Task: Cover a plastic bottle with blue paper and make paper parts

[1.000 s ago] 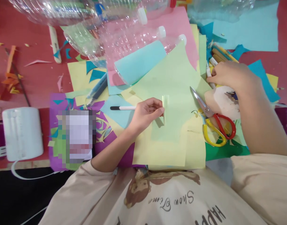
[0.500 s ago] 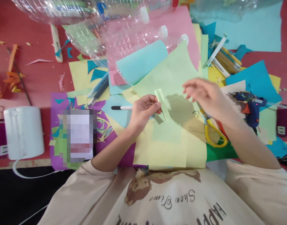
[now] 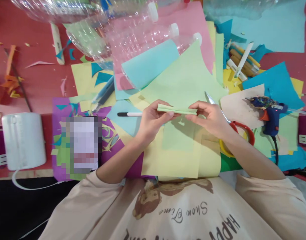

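Note:
A narrow folded strip of pale green paper lies nearly level between my two hands. My left hand pinches its left end between thumb and fingers. At its right end, my right hand is closed on it in the same way. Below the strip are large light green and yellow paper sheets. Red-handled scissors lie by my right forearm, which partly hides them, with a yellow handle beneath.
Clear plastic bottles lie at the back. A blue glue gun and several markers are at the right. A pixelated phone, a white device and a black-capped pen are at the left.
My right hand has come down and in, and now grips the strip's right end. The strip has turned from nearly upright to nearly level. Red-handled scissors now show more fully.

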Motion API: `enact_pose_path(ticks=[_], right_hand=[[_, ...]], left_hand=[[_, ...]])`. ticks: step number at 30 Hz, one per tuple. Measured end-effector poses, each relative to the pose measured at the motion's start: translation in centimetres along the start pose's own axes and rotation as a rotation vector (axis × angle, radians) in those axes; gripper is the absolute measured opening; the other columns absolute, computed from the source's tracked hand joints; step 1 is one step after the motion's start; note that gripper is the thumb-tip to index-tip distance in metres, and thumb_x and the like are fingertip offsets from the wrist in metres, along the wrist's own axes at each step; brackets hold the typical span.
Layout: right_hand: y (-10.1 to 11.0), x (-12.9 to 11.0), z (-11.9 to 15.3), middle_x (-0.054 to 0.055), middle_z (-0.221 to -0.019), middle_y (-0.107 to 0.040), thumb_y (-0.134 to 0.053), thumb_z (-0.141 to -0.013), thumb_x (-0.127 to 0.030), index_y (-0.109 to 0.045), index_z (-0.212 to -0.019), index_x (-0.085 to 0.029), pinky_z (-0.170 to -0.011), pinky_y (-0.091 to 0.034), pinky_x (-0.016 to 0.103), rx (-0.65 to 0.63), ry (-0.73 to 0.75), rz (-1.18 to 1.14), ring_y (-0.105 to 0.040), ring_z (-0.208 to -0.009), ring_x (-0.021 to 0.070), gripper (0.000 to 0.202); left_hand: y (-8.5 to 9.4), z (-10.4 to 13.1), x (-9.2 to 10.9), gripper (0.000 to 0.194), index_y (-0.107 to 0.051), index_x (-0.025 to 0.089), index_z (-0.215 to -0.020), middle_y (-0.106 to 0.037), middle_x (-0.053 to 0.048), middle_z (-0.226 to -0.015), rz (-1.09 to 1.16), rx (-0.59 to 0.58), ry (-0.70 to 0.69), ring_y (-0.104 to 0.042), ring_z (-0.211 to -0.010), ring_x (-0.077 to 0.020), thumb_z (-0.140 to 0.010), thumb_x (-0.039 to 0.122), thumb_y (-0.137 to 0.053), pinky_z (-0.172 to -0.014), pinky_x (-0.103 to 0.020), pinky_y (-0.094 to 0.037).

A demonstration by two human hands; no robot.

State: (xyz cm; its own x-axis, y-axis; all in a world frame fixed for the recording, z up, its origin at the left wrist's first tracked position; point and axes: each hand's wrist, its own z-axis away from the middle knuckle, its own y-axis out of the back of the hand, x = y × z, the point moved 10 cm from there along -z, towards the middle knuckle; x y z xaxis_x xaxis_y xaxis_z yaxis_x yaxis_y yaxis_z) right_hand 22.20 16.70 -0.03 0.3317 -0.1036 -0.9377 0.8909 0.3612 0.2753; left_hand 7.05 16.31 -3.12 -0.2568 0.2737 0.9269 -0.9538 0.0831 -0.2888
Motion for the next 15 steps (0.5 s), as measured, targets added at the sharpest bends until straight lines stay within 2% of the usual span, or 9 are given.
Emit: enact_pose_path(ticks=[3, 8, 11, 15], right_hand=[[0.6, 0.3, -0.1, -0.004, -0.065, -0.055, -0.078, -0.073, -0.036, -0.066, -0.084, -0.019, -0.055, -0.039, 0.022, 0.039, 0.000, -0.061, -0.049, -0.059, 0.0089, 0.023], [-0.5, 0.3, 0.1, -0.001, -0.077, -0.066, -0.075, -0.076, -0.030, -0.068, -0.084, -0.020, -0.062, -0.046, 0.022, -0.027, 0.018, -0.203, -0.060, -0.069, 0.0105, 0.015], [-0.6, -0.1, 0.4, -0.002, -0.075, -0.067, -0.073, -0.078, -0.028, -0.067, -0.081, -0.020, -0.062, -0.047, 0.022, -0.020, 0.053, -0.203, -0.061, -0.070, 0.0106, 0.010], [-0.5, -0.2, 0.7, -0.001, -0.075, -0.067, -0.070, -0.081, -0.027, -0.067, -0.080, -0.020, -0.064, -0.048, 0.023, -0.025, 0.061, -0.176, -0.062, -0.071, 0.0106, 0.008]], left_hand=[[0.0, 0.2, 0.3, 0.025, -0.060, 0.017, -0.078, -0.070, 0.000, -0.074, -0.062, -0.017, -0.025, -0.072, -0.068, -0.0133, -0.071, 0.033, -0.079, -0.066, -0.022, -0.058], [-0.2, 0.6, 0.8, 0.023, -0.063, 0.017, -0.079, -0.069, 0.000, -0.076, -0.111, -0.017, -0.039, -0.070, -0.070, -0.0122, -0.072, 0.032, -0.079, -0.065, -0.021, -0.056], [-0.4, 0.7, 1.0, 0.024, -0.061, 0.017, -0.077, -0.066, 0.000, -0.076, -0.157, -0.008, -0.015, -0.067, -0.070, -0.0116, -0.070, 0.032, -0.079, -0.067, -0.023, -0.056], [-1.0, 0.8, 1.0, 0.024, -0.058, 0.017, -0.078, -0.068, -0.001, -0.078, -0.219, -0.079, 0.017, -0.067, -0.074, -0.0131, -0.072, 0.031, -0.077, -0.067, -0.023, -0.054]])
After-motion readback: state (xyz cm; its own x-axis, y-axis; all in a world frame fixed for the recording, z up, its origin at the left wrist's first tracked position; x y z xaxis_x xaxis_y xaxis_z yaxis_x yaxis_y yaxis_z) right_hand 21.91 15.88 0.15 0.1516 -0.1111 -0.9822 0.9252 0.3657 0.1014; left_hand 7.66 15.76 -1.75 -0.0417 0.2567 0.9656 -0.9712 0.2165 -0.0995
